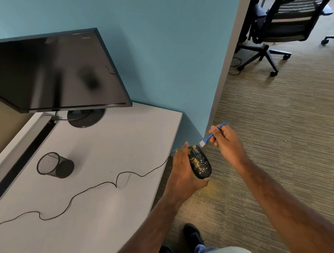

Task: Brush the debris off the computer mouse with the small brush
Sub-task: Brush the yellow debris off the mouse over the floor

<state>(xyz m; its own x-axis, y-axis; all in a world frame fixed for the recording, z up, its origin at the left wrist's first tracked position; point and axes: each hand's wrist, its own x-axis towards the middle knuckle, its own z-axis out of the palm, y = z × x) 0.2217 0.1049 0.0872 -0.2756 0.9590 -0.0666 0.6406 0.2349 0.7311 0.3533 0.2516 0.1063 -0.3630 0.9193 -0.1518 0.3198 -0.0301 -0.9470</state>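
Observation:
A black computer mouse speckled with yellow-brown debris is held in my left hand, out past the desk's right edge and above the carpet. Its thin black cable trails back across the white desk. My right hand pinches a small blue brush by its handle. The brush's white bristles point down-left and sit at the mouse's front end, touching or nearly touching it.
On the desk a black mesh pen cup lies tipped on its side, and a dark monitor stands at the back. A teal partition wall ends beside my hands. Office chairs stand on the carpet at the far right. My shoes are below.

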